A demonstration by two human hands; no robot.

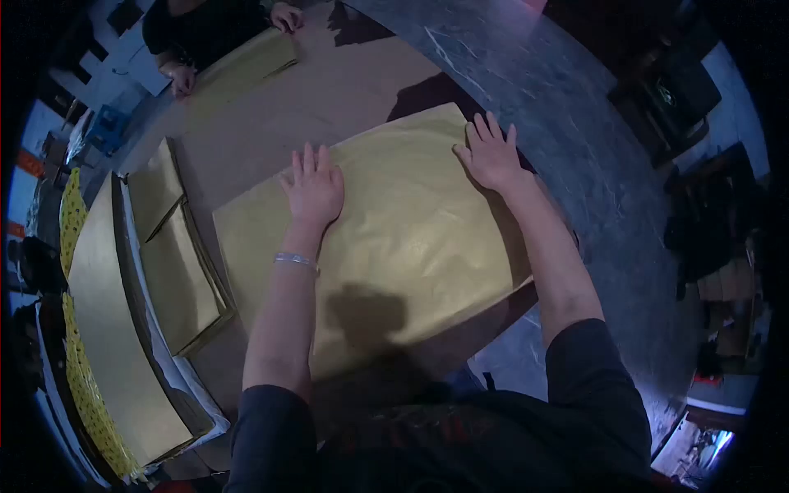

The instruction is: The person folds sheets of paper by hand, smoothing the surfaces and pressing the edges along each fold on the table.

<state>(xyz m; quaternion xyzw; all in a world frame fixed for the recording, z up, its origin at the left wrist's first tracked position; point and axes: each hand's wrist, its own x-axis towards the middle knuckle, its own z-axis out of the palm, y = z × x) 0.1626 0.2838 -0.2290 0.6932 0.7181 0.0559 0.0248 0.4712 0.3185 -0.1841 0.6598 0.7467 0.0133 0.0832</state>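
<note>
A large gold-coloured sheet (411, 222) lies flat on the brown table surface (345, 99) in front of me. My left hand (314, 187) rests on its upper left part, fingers spread and pointing away from me. Near the sheet's far right corner, my right hand (491, 154) lies palm down with its fingers apart. Neither hand grips anything. Small wrinkles show in the middle of the sheet, and a dark shadow falls on its near part.
Folded gold sheets (185, 275) and a larger stack (115, 329) lie at the left, beside yellow patterned material (82, 386). Across the table, another person's hands (182, 80) touch a gold sheet (242, 70). A blue stool (107, 129) stands at the far left.
</note>
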